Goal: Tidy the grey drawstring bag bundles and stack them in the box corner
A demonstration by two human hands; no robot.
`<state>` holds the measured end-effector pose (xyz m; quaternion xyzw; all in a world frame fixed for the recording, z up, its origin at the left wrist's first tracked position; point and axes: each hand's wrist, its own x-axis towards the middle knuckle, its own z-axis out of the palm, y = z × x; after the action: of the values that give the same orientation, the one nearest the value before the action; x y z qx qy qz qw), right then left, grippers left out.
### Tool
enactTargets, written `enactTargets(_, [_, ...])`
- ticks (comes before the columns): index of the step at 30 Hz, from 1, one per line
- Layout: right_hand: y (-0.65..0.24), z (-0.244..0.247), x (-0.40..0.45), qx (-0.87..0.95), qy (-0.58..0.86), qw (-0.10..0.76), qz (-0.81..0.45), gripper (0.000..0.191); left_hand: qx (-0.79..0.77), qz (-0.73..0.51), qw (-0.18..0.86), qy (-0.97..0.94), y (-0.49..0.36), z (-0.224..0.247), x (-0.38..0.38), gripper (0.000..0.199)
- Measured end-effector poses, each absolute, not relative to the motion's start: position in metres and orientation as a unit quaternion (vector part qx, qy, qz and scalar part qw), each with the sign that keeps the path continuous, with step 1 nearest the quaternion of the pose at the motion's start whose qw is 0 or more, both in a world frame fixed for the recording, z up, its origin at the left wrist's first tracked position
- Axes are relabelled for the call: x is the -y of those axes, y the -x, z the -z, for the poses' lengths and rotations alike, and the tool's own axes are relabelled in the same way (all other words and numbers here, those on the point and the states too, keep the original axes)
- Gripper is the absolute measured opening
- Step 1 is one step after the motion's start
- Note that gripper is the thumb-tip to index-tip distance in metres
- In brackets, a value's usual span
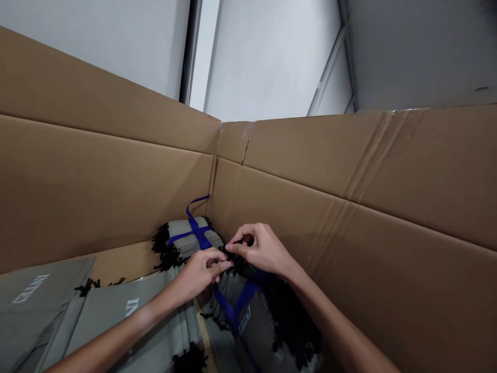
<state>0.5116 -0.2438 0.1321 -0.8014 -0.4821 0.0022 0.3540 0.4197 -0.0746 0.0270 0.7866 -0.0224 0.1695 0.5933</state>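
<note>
My left hand [209,265] and my right hand [260,246] meet above a bundle of grey fabric pouches [252,316]. Thumb and fingers are pinched together on each hand, the tips almost touching. Black cord ends [243,267] bunch right beneath them; what sits between the fingertips is too small to make out. A blue ribbon [233,311] wraps this bundle, which has white lettering and a thick black fringe of cords along its right side. Behind my hands, a second grey bundle [180,228] is tied crosswise with blue ribbon, one loose end curling up the box wall.
Tall cardboard walls [97,186] enclose everything and form a corner straight ahead. More grey pouches [116,316] with white print and black cords lie in stacks at the lower left. Bare cardboard floor [120,259] shows behind them. Pale panels [272,57] rise beyond the box.
</note>
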Motion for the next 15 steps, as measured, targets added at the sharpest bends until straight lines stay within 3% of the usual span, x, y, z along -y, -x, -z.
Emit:
enactTargets(8, [-0.518, -0.129, 0.250, 0.484, 0.787, 0.382, -0.027, 0.010, 0.029, -0.158, 0.608, -0.777, -0.420, -0.022, 0.074, 0.058])
enactTargets(15, [-0.527, -0.125, 0.262, 0.495, 0.815, 0.300, 0.044, 0.011, 0.019, -0.134, 0.639, -0.757, -0.419, -0.019, 0.072, 0.068])
